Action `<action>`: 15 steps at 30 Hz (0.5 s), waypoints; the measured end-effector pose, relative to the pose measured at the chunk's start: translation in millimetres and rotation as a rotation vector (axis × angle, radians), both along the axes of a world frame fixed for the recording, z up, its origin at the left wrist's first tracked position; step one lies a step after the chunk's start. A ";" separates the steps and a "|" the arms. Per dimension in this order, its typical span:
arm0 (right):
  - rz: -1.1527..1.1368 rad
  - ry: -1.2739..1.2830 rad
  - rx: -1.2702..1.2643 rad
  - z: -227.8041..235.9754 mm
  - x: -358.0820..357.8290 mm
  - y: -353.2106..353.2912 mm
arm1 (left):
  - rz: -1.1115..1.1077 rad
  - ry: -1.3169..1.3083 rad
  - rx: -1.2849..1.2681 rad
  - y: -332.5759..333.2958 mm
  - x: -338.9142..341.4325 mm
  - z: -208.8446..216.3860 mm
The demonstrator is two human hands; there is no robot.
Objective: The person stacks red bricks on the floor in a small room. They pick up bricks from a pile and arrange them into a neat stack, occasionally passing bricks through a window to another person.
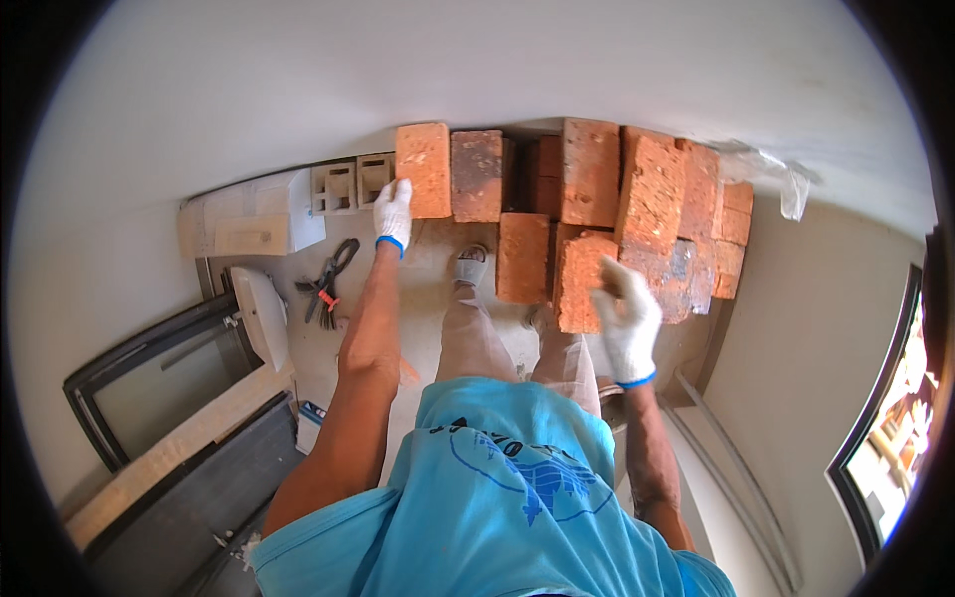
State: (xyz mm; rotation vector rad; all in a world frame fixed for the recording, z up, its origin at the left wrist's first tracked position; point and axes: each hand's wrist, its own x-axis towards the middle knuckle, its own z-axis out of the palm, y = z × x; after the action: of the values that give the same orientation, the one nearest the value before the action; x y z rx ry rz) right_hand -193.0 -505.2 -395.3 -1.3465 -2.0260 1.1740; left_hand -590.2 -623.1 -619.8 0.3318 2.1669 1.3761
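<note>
Both hands wear white knit gloves with blue cuffs. At the left end of the brick row, my left hand (394, 211) is closed on the lower left edge of an orange brick (424, 164); part of its fingers is hidden. My right hand (631, 323) is over the right side of a rough orange brick (580, 289), fingers apart, holding nothing. Between the hands, a dark-stained brick (477, 177) and a plain orange brick (523, 259) stand in the pile. Further bricks (652, 194) are stacked unevenly to the right.
Hollow concrete blocks (335, 189) and a white box (254, 217) line the wall at left. A black tool with an orange part (325, 284) lies on the floor near a dark-framed glass panel (164, 368). Long pipes (741, 478) lie at right. My feet are close to the bricks.
</note>
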 end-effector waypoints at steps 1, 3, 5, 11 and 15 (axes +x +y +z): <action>0.065 -0.014 -0.053 -8.7 -29.5 -7.0 | 0.007 0.012 -0.001 -5.6 -1.0 -0.9; 0.168 -0.105 -0.176 -41.8 -88.1 -19.3 | 0.007 -0.007 0.037 -8.8 0.4 -0.1; 0.169 -0.055 -0.362 -83.0 -138.2 -21.5 | -0.086 -0.019 -0.014 4.3 3.2 21.8; 0.075 -0.289 -0.175 -164.5 -217.6 -5.8 | -0.152 0.209 -0.299 27.2 26.2 62.9; 0.023 -0.322 -0.083 -184.8 -219.9 9.6 | -0.147 0.310 -0.419 35.6 35.4 69.8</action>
State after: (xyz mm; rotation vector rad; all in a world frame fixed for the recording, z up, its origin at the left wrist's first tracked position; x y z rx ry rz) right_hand -413.0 -495.7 -580.1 -1.6460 -2.2374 1.1202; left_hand -554.8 -587.5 -550.0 0.5561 2.5535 0.8026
